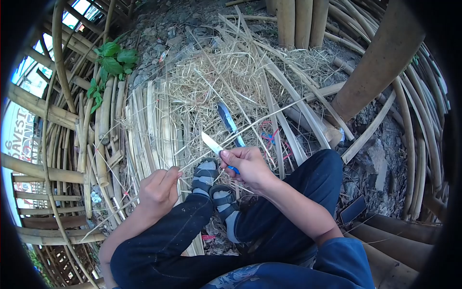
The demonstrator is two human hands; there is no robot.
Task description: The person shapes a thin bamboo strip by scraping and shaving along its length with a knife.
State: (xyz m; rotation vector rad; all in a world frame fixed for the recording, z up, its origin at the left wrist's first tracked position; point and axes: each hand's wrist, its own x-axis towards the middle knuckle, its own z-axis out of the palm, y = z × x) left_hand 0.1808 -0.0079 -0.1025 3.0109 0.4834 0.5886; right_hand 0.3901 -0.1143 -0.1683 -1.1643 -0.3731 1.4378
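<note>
My right hand [248, 166] is closed round a knife with a blue handle, its pale blade [211, 143] pointing up and left. A long thin bamboo strip [284, 109] runs from the upper right down past the knife to my left hand. My left hand [160, 189] has its fingers pinched together on this strip, just left of my sandalled feet [206, 174]. Beyond the knife, a dark blue and black object [227, 119] lies on the shavings.
Bamboo shavings [216, 77] cover the ground ahead. Split bamboo slats [151, 125] lie at the left, by a bamboo lattice [53, 171]. A thick bamboo pole [378, 60] rises at the upper right. A dark flat phone-like object [352, 210] lies right of my knee.
</note>
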